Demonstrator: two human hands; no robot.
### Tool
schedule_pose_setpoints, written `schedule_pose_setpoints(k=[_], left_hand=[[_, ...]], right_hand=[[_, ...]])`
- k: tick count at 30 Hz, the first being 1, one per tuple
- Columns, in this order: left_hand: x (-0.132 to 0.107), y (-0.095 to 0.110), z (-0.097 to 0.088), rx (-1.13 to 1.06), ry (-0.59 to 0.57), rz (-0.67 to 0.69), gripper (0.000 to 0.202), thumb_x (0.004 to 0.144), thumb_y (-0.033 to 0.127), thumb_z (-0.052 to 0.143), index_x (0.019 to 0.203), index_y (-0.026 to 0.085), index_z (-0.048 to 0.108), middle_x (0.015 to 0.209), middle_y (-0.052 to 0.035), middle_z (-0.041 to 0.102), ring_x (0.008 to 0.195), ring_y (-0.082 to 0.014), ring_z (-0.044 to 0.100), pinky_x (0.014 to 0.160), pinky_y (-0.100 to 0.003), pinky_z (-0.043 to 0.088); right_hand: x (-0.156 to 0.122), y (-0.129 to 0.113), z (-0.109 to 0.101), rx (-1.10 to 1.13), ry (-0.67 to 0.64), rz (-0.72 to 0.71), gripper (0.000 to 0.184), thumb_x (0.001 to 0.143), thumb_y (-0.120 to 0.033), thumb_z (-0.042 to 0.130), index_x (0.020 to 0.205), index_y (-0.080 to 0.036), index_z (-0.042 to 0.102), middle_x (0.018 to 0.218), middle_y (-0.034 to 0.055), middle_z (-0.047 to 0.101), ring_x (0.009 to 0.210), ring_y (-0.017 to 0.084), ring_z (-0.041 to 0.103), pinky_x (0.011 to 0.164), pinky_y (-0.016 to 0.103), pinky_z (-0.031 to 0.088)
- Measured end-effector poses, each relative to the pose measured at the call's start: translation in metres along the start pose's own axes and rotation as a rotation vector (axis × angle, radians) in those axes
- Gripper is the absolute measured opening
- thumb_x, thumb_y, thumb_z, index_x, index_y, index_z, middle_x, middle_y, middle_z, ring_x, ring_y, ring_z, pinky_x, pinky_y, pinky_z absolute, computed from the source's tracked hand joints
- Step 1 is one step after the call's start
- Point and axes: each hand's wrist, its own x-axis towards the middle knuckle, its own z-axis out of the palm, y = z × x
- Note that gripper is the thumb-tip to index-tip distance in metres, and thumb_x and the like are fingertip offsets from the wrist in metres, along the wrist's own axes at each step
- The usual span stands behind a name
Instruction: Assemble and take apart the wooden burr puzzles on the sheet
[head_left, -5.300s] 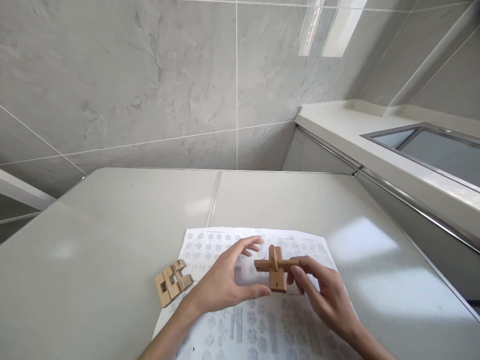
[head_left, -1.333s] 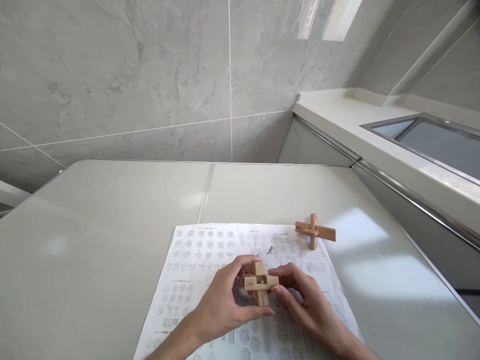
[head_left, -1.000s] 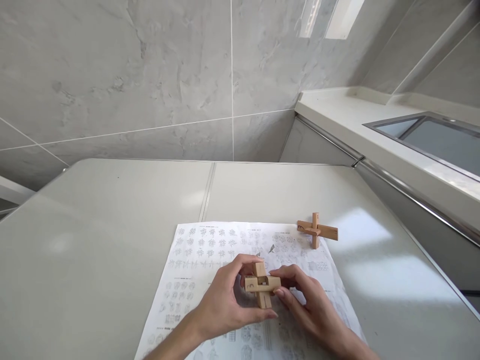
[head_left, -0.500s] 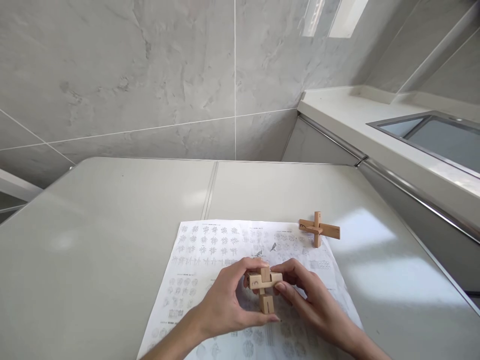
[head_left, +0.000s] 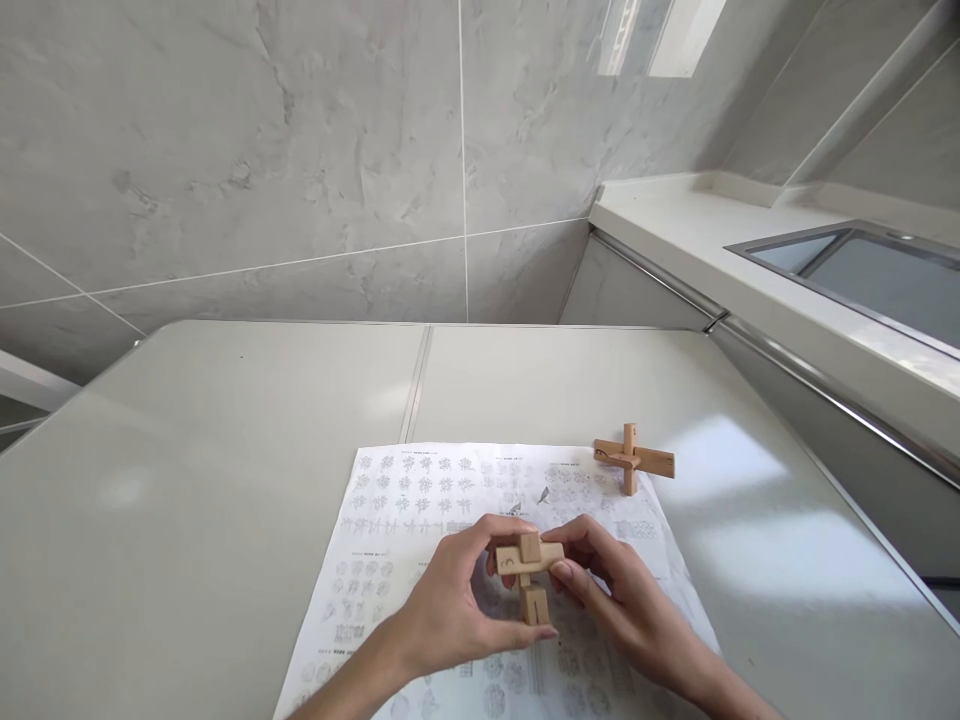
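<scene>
Both hands are on a small cross-shaped wooden interlocking puzzle (head_left: 530, 570), held just above the printed sheet (head_left: 375, 500). My left hand (head_left: 457, 590) grips its upright bar from the far and near ends, thumb under the near block and fingers at the far side. My right hand (head_left: 619, 595) pinches the right end of the crossbar, which carries a dark number like a 3. The near block has a dark stroke on its face. Fingers partly hide the joint's back and the crossbar's left end.
A second crossed wooden puzzle (head_left: 631, 459) stands at the sheet's far right corner. The pale table (head_left: 187, 480) has a seam across it. A grey tiled wall (head_left: 300, 150) rises behind, and a white counter (head_left: 667, 215) with a sink (head_left: 862, 270) is at right.
The numbered crossbar has turned slightly in my fingers; the notch beside the upright no longer shows. Both hands keep their grip. The whole view has shifted a little.
</scene>
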Motion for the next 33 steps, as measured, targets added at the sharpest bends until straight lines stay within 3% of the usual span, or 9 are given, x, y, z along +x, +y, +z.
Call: schedule_pose_setpoints(k=[8,13,19,24,28,33], left_hand=[[0.001,0.001,-0.001,-0.043,-0.038,-0.025,0.063,0.076,0.043,0.096,0.126,0.031,0.059,0.104,0.0,0.072,0.088,-0.0208,0.065,0.081,-0.037,0.053],[0.0,0.002,-0.002,-0.04,-0.065,-0.074,0.064,0.078,0.043,0.095,0.129,0.032,0.058,0.108,-0.0009,0.072,0.093,-0.0226,0.067,0.085,-0.04,0.054],[0.0,0.002,-0.002,-0.057,-0.077,-0.079,0.063,0.078,0.041,0.094,0.129,0.032,0.058,0.104,-0.0004,0.071,0.09,-0.022,0.066,0.085,-0.04,0.054],[0.0,0.002,-0.001,-0.094,-0.06,-0.109,0.066,0.075,0.04,0.096,0.129,0.031,0.059,0.102,-0.0008,0.07,0.087,-0.0208,0.064,0.08,-0.037,0.053],[-0.001,0.002,0.0,-0.158,-0.068,-0.139,0.065,0.076,0.04,0.096,0.128,0.03,0.059,0.096,0.0008,0.066,0.078,-0.0173,0.058,0.07,-0.032,0.05],[0.0,0.003,0.0,-0.129,-0.066,-0.12,0.061,0.077,0.035,0.094,0.127,0.03,0.059,0.096,0.0021,0.066,0.078,-0.0163,0.057,0.073,-0.032,0.05]], right_hand=[[-0.003,0.008,0.008,0.002,0.037,0.01,0.02,0.114,-0.043,0.05,0.119,-0.026,0.06,0.103,0.0071,0.082,0.088,0.022,0.075,0.076,0.032,0.058],[-0.003,0.011,0.008,-0.048,0.043,-0.025,0.016,0.113,-0.039,0.05,0.12,-0.027,0.06,0.105,0.006,0.083,0.09,0.023,0.077,0.078,0.032,0.059],[-0.005,0.017,0.009,-0.11,0.075,-0.072,0.014,0.113,-0.034,0.052,0.123,-0.028,0.06,0.103,0.0046,0.083,0.089,0.022,0.077,0.077,0.03,0.059],[-0.005,0.019,0.01,-0.131,0.1,-0.095,0.014,0.113,-0.035,0.052,0.122,-0.028,0.06,0.093,0.0019,0.08,0.077,0.02,0.073,0.071,0.029,0.058],[-0.004,0.016,0.01,-0.117,0.112,-0.075,0.016,0.112,-0.038,0.053,0.12,-0.028,0.061,0.085,0.0,0.076,0.071,0.019,0.068,0.067,0.029,0.056],[-0.002,0.012,0.01,0.01,0.059,0.004,0.022,0.113,-0.045,0.05,0.115,-0.026,0.062,0.084,0.0013,0.074,0.073,0.019,0.068,0.068,0.029,0.056]])
